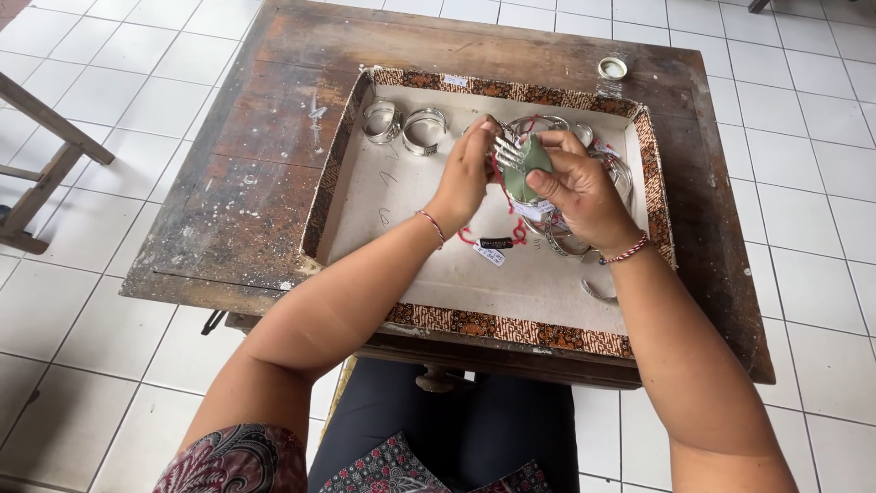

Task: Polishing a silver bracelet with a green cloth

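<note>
While the left hand (467, 173) pinches a silver metal cuff bracelet (509, 153) above the shallow batik-edged cardboard tray (474, 321), the right hand (577, 187) presses a green polishing cloth (532, 164) against it from 3 o'clock. Both hands touch the bracelet; its band runs roughly 10-to-4 o'clock.

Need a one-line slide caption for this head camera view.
Over a patterned-rim tray of silver bangles, the left hand holds a bangle while the right hand presses a green pad against it.
</note>
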